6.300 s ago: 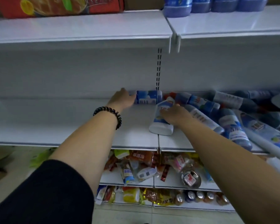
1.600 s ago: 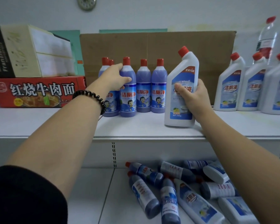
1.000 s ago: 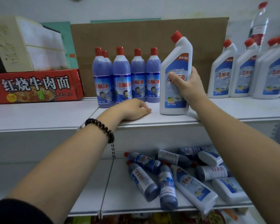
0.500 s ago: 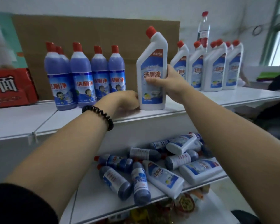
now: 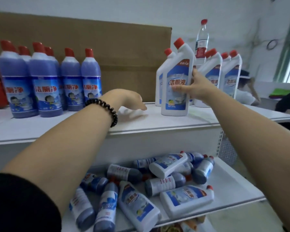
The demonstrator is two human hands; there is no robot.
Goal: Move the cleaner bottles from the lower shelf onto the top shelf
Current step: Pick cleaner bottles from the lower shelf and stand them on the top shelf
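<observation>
1. Head view: the white cleaner bottle (image 5: 176, 91), red-capped and blue-labelled, stands upright on the top shelf (image 5: 157, 124).
2. The right hand (image 5: 197, 86) grips it, thumb across the label, fingers (image 5: 194, 73) behind.
3. The left hand (image 5: 127, 99) hangs relaxed over the shelf, holding nothing.
4. More bottles (image 5: 167, 166) lie jumbled on the lower shelf (image 5: 233, 185).

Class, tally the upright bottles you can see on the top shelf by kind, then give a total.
Purple cleaner bottles: 6
White cleaner bottles: 5 visible
Clear water bottle: 1
Total: 12
</observation>
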